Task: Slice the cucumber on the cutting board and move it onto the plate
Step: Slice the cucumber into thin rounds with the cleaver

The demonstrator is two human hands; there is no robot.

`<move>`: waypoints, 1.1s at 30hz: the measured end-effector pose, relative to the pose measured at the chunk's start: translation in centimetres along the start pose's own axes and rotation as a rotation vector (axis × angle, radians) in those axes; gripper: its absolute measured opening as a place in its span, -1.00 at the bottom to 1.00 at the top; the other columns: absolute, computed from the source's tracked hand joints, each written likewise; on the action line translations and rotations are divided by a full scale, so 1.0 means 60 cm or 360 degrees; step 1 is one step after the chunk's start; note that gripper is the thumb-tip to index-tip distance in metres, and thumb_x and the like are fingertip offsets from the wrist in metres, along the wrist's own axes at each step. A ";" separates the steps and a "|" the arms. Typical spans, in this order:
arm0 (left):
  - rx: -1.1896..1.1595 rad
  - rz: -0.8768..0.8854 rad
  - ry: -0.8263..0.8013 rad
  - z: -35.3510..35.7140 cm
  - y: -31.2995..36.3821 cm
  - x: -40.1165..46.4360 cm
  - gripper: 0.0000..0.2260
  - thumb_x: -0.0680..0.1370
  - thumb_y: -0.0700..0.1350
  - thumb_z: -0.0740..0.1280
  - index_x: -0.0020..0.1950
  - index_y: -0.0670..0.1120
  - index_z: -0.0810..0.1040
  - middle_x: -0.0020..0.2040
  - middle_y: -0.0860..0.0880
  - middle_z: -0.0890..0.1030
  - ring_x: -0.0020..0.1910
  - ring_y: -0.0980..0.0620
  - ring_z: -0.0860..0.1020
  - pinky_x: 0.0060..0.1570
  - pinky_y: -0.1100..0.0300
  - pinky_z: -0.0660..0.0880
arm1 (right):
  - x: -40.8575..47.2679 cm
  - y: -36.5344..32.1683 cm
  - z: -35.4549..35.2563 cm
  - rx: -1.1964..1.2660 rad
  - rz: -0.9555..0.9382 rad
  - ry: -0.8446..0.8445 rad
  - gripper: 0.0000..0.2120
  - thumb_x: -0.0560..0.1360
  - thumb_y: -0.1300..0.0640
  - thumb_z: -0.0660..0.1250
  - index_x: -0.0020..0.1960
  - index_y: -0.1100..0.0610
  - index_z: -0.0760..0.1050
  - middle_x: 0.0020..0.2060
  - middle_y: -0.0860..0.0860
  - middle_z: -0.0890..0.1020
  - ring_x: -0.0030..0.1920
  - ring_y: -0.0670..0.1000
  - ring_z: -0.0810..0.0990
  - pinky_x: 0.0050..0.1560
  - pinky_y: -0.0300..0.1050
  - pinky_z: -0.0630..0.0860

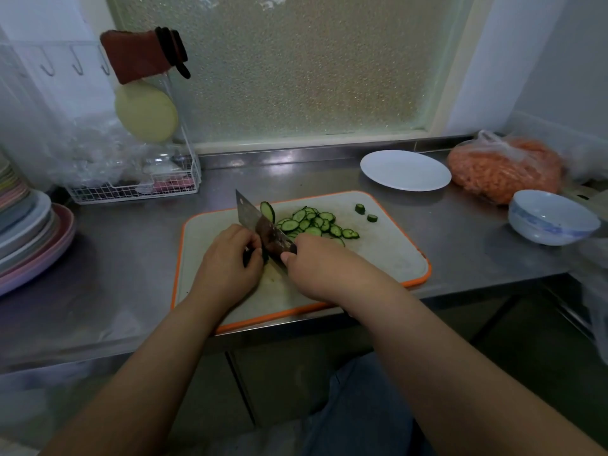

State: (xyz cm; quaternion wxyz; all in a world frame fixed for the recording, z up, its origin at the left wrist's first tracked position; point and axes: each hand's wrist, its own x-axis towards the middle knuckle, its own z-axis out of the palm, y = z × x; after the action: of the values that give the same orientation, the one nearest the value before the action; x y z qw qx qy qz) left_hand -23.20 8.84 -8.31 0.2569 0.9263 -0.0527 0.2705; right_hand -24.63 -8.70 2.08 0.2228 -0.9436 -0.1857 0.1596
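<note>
Slicing was the step in hand, and nearly finished. The right hand (pixel 316 268) had its grip closed around the handle of a cleaver (pixel 260 227), blade standing edge-down on the orange-rimmed cutting board (pixel 388 258). The left hand (pixel 227 258) was curled shut over the last dark stub of cucumber (pixel 260 255), knuckles just beside the flat of the blade; most of that stub was hidden under the fingers. One fresh round (pixel 267 212) clung upright to the steel. To the right of the blade lay a loose heap of cucumber slices (pixel 316 222), and two trimmed end pieces (pixel 365 213) sat apart toward the board's far corner. The white plate (pixel 405 170) waited bare on the steel bench (pixel 460 235), beyond the board's far right corner. By the look of it, only a few cuts remained; those would call for fingertips tucked well back, the stub being so short, and then for gathering the heap and carrying it to the plate.
</note>
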 end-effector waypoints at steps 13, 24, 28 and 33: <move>0.0050 -0.0026 0.0026 -0.003 0.007 -0.004 -0.84 0.45 -0.16 0.33 -0.20 0.01 0.35 -0.22 0.06 0.37 -0.21 0.05 0.36 -0.23 0.18 0.27 | 0.034 0.027 0.015 0.0124 0.0119 -0.0132 -0.64 0.64 0.02 0.08 0.19 0.26 0.47 -0.10 0.17 0.56 -0.17 0.15 0.56 -0.32 -0.16 0.40; 0.0183 -0.0009 0.0159 -0.025 0.036 0.001 -0.63 0.50 -0.06 0.31 0.29 -0.11 0.40 0.24 -0.08 0.42 0.20 -0.06 0.39 0.22 0.10 0.32 | 0.015 0.071 -0.038 0.0319 0.0027 0.0214 -0.63 0.65 -0.09 0.00 -0.10 0.15 0.38 -0.22 0.10 0.51 -0.27 0.09 0.51 -0.29 -0.13 0.37; 0.0498 0.0409 0.0053 -0.033 0.072 0.031 -0.38 0.41 -0.09 0.27 0.48 -0.08 0.25 0.49 -0.08 0.25 0.45 -0.15 0.22 0.44 -0.07 0.13 | 0.012 0.081 -0.041 -0.0099 -0.0015 0.0379 -0.71 0.63 -0.09 0.03 0.06 0.11 0.36 0.01 0.05 0.58 0.00 0.13 0.54 -0.08 -0.02 0.38; 0.0745 0.0546 -0.0570 -0.002 0.093 0.054 -0.30 0.36 0.00 0.10 0.53 0.14 0.08 0.55 0.07 0.12 0.51 -0.08 0.08 0.47 -0.08 -0.12 | 0.000 0.088 -0.028 -0.0258 -0.0025 0.0405 -0.70 0.61 -0.05 0.14 0.22 0.12 0.24 0.01 0.09 0.61 -0.07 0.13 0.57 -0.20 -0.02 0.40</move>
State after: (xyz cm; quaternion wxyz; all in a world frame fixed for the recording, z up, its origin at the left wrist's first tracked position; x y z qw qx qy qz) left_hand -21.84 4.22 -4.02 -0.0254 0.9706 -0.1884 0.1474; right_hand -22.52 -13.71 0.96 0.1688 -0.9696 -0.1756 0.0216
